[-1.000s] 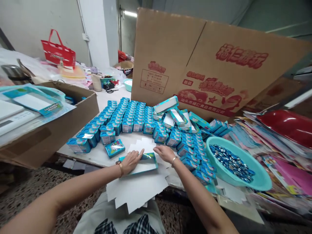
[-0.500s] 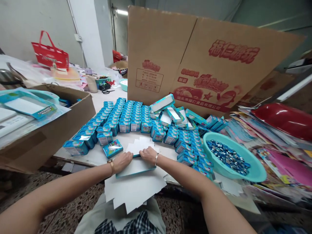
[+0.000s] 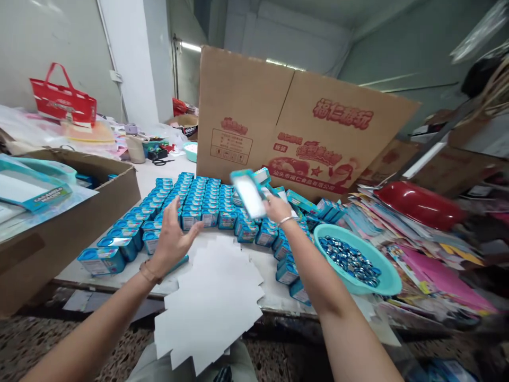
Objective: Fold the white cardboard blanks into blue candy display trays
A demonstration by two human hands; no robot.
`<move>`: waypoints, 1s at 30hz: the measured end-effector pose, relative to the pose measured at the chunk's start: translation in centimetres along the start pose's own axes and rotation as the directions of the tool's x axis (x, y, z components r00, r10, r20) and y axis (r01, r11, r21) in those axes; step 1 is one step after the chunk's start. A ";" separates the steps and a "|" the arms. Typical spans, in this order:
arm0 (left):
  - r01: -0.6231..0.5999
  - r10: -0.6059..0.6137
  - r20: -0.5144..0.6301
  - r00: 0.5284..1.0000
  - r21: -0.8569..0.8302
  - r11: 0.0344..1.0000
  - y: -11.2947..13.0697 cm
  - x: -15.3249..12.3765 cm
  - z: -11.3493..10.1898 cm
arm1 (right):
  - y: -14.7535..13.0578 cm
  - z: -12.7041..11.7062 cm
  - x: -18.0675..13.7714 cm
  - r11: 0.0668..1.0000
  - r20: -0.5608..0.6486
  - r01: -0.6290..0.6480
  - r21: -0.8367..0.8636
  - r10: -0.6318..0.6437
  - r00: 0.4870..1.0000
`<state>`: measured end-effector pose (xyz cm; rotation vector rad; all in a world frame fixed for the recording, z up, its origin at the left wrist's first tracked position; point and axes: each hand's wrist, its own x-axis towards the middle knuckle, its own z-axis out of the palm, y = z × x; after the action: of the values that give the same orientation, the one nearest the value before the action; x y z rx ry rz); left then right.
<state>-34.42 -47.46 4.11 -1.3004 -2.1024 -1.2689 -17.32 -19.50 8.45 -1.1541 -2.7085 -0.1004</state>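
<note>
My right hand [image 3: 277, 208] grips a shallow blue-edged carton tray [image 3: 248, 195], smeared by motion, above the far rows of small blue boxes [image 3: 209, 215]. My left hand [image 3: 173, 241] is raised over the left-hand rows, fingers and thumb spread, with nothing in it. Beneath its wrist a blue box lies mostly hidden. Between my arms a fanned stack of white card blanks [image 3: 210, 302] reaches over the table's front edge towards my lap. Behind my right hand are more folded cartons [image 3: 300, 201], heaped in a loose pile.
A turquoise basin [image 3: 382, 284] of shiny blue pieces stands at right, beside stacked printed sheets [image 3: 421, 254] and a red plastic bowl [image 3: 417, 204]. A large cardboard box [image 3: 246, 106] walls the back. At left is an open cardboard box [image 3: 71, 223]; scissors [image 3: 163, 162] lie farther back.
Both hands have parted from the white-bottomed carton tray over the card stack. My right hand has carried the tray forward and right; my left has opened and moved left. The view has shifted.
</note>
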 end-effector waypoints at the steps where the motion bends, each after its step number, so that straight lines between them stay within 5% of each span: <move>1: 0.071 -0.071 0.014 0.997 -0.070 0.995 -0.4 -0.6 0.2 | 1.0 -0.8 0.6 0.994 -0.107 -0.098 0.056 0.103 0.989; 3: 0.199 -0.177 0.151 0.973 -0.145 0.969 -2.0 -3.4 1.5 | 2.2 -0.6 0.1 0.974 -0.276 -0.139 0.181 0.186 0.943; 5: 0.309 -0.274 0.253 0.928 -0.110 0.945 -4.0 -7.7 3.3 | 2.2 2.0 -2.7 0.961 -0.298 -0.051 0.272 0.134 0.945; 8: 0.273 -0.287 0.319 0.903 0.091 0.958 -6.5 -14.4 5.4 | 0.3 8.9 -9.3 0.953 0.037 -0.063 0.296 0.054 0.998; 10: 0.154 -0.227 0.439 0.870 0.195 0.969 -7.2 -17.5 6.2 | -1.4 13.4 -13.6 0.956 0.213 -0.192 0.223 0.145 0.966; 14: 0.055 -0.226 0.532 0.816 0.319 0.946 -6.5 -19.4 6.4 | -4.0 17.9 -18.7 0.917 0.232 -0.364 0.163 0.323 0.918; 21: 0.121 -0.283 0.416 0.864 0.374 0.920 -4.6 -19.0 6.6 | -4.2 14.9 -18.3 0.889 0.042 -0.211 0.407 0.212 0.976; 23: 0.157 -0.289 0.379 0.879 0.342 0.926 -4.3 -17.1 6.2 | -3.6 13.3 -16.9 0.788 -0.018 -0.103 0.607 0.144 0.989; 26: 0.214 -0.248 0.391 0.887 0.129 0.968 -4.2 -11.2 4.9 | -2.8 10.4 -13.6 0.502 -0.054 0.023 0.864 0.047 0.997; 28: 0.298 -0.177 0.518 0.837 -0.160 0.941 -4.0 -6.4 3.9 | -2.8 8.4 -11.0 0.314 -0.049 0.053 0.948 -0.021 0.999; 30: 0.511 -0.110 0.703 0.702 -0.390 0.766 -3.3 -2.8 3.2 | -3.3 6.9 -8.6 0.213 -0.045 0.060 0.975 -0.076 0.996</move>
<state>-35.33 -46.82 -1.20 -1.8956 -2.6348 -1.9276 -14.92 -26.97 -0.03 -0.5341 -1.9821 1.4361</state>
